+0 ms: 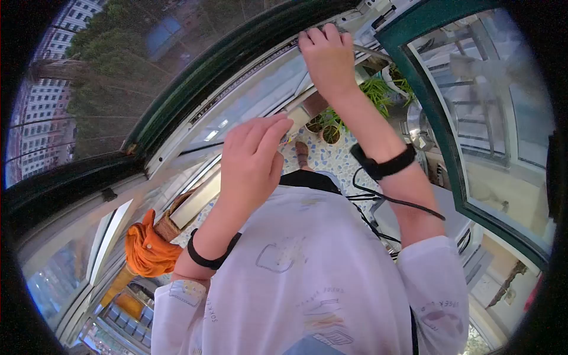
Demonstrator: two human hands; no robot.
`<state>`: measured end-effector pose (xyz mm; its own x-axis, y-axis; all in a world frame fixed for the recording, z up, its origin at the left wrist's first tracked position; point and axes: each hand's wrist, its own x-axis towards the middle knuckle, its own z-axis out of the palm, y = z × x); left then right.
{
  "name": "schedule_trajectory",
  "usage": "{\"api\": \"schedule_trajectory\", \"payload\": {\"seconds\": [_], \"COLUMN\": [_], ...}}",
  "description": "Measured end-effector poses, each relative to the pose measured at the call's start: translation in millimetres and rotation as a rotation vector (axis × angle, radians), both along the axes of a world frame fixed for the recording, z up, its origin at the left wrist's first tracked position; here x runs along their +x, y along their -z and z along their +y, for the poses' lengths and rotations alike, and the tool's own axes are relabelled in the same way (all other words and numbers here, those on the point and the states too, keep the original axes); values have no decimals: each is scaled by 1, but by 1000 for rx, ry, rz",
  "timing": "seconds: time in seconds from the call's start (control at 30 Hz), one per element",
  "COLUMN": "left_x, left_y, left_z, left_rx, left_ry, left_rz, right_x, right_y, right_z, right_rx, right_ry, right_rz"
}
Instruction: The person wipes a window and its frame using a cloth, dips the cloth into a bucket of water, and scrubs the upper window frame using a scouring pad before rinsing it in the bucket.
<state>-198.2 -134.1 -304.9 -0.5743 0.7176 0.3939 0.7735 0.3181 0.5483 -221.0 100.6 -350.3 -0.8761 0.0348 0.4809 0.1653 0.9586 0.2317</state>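
Note:
My right hand (328, 62) reaches out to the window sill track (236, 89), its fingers bent down over the frame's edge. What lies under those fingertips is hidden. Closer to my body, my left hand (251, 157) hovers above the inner side of the sill with its fingers together and bent, the thumb below them. A small coloured bit (289, 140) shows beside the left fingers, too small to name. A green-framed window sash (455, 160) stands swung inward on the right, near my right arm.
An orange cloth (148, 245) hangs over a wicker basket (167, 226) at lower left. Potted plants (330, 134) stand on the speckled floor (322, 158) below. A black cable (408, 205) runs from my right wristband. Outside the glass are trees (112, 94) and buildings.

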Motion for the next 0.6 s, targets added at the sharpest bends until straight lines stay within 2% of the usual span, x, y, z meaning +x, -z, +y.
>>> {"api": "schedule_trajectory", "payload": {"seconds": [0.03, 0.13, 0.3, 0.37, 0.47, 0.6], "left_x": [-1, -5, -4, 1, 1, -2], "left_y": [-2, -2, 4, 4, 5, 5], "left_z": [-1, -9, -18, -16, -15, -23], "left_rx": [0, 12, 19, 3, 6, 8], "left_ry": [-1, -41, -91, -72, -59, -104], "left_rz": [3, -38, -63, -60, -55, -73], "right_x": [1, 31, 0, -14, 8, 27], "right_y": [-4, -8, -2, -7, 1, -7], "right_z": [-2, 28, 6, -9, 12, 34], "right_rx": [56, 84, 6, -24, 81, 86], "right_ry": [34, 27, -21, 70, -18, 34], "right_rz": [-71, -54, 11, -103, 0, -73]}}
